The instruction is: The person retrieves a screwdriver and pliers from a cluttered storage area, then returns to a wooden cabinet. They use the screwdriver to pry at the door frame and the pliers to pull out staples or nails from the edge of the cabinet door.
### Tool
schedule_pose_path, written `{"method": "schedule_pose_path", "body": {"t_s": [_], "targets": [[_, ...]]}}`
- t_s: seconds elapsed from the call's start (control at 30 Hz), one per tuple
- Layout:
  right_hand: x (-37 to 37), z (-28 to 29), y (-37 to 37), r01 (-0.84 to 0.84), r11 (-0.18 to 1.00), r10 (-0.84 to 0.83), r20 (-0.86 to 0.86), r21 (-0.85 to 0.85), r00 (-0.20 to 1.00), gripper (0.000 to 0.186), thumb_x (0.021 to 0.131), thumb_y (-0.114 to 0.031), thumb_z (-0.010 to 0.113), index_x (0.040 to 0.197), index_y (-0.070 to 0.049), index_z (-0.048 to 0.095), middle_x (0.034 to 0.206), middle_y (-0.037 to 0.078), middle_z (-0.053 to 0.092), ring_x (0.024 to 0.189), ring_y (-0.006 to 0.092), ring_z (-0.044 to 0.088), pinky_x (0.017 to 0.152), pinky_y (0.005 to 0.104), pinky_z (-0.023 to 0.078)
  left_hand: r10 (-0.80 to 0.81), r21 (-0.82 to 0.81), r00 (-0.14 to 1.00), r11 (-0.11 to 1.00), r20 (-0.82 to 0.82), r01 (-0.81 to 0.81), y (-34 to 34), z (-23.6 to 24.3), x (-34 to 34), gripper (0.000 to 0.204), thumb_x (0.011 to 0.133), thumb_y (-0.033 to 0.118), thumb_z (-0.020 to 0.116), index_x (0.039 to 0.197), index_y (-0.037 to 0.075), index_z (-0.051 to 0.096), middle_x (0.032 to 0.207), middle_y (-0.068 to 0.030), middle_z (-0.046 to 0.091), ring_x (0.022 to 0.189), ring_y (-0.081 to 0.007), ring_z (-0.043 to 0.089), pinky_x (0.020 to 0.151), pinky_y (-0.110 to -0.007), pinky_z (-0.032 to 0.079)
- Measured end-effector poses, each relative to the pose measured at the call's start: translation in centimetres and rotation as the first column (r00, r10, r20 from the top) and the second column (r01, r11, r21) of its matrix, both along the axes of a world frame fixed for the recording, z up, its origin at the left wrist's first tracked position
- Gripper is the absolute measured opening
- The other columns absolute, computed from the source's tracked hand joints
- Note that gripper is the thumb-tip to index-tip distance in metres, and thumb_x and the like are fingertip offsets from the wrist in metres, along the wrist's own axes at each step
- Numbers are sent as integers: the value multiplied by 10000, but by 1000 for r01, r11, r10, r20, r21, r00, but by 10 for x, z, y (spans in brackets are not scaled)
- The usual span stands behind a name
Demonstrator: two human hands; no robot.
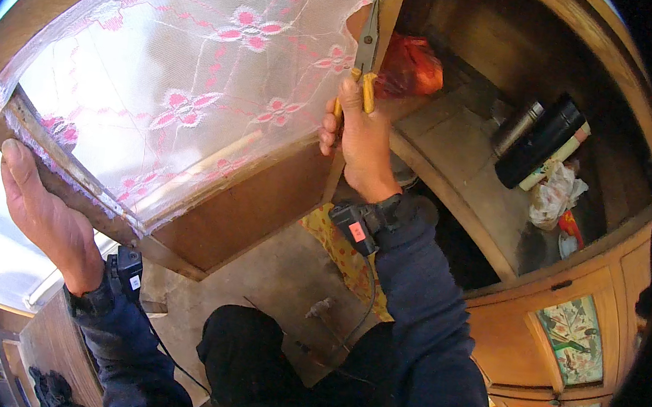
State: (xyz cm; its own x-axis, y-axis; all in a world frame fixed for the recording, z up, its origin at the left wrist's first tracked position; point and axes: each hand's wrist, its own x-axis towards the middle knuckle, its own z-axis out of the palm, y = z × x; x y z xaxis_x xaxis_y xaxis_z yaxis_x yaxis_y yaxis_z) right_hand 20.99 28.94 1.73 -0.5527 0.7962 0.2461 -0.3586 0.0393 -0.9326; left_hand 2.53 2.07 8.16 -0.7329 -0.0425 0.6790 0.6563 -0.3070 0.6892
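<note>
A wooden cabinet door [244,196] stands swung out in front of me, its upper part covered by a white net cloth [128,94] with pink flowers. My left hand [50,212] grips the door frame at its left edge, thumb in front and fingers hidden behind. In my right hand [363,140] is a pair of pliers [368,41] with yellow handles, fingers wrapped round them. The jaws point away from me along the door's right upright, near a torn edge of the cloth. Whether they pinch anything there I cannot tell.
Right of the door, the open cabinet holds a red plastic bag [411,66], a black flask [540,142], a metal flask [518,128] and a crumpled clear bag [558,196]. Lower right is a closed door with a picture panel [574,337]. A yellow patterned cloth [344,260] hangs below.
</note>
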Motion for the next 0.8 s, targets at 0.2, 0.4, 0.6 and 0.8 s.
{"method": "schedule_pose_path", "body": {"t_s": [0.2, 0.4, 0.6, 0.8], "targets": [[-5, 13, -32, 3, 983, -22, -102, -184, 994, 395, 1037, -414, 523, 825, -81, 533, 597, -6, 507, 447, 105, 484, 374, 268, 401, -5, 9, 1000, 1000, 6, 5, 2, 2, 1, 408, 1050, 419, 521, 1098, 18, 573, 1021, -21, 600, 977, -117, 535, 919, -290, 414], [0, 10, -27, 37, 993, -36, 15, -110, 999, 465, 1005, -514, 544, 949, -53, 564, 703, 29, 568, 580, 142, 573, 521, 311, 511, -46, 22, 999, 999, -7, 46, 0, 3, 0, 394, 1053, 404, 521, 1098, 16, 572, 1020, -16, 597, 968, -112, 531, 917, -287, 411], [18, 2, 8, 34, 999, -35, 94, 6, 995, 476, 1019, -483, 532, 1036, -12, 602, 818, 55, 632, 737, 162, 658, 709, 322, 583, -62, 26, 998, 998, -2, 62, -3, 0, -3, 397, 1049, 412, 528, 1093, 20, 573, 1022, -18, 607, 978, -106, 535, 918, -282, 409], [26, -4, 37, -64, 995, 57, 81, 78, 995, 439, 1039, -437, 515, 1066, -11, 619, 824, 45, 637, 738, 154, 661, 748, 328, 589, -55, 10, 998, 998, -20, 55, -4, -1, -6, 400, 1043, 422, 536, 1094, 27, 572, 1023, -15, 608, 978, -108, 539, 921, -282, 416]]}}
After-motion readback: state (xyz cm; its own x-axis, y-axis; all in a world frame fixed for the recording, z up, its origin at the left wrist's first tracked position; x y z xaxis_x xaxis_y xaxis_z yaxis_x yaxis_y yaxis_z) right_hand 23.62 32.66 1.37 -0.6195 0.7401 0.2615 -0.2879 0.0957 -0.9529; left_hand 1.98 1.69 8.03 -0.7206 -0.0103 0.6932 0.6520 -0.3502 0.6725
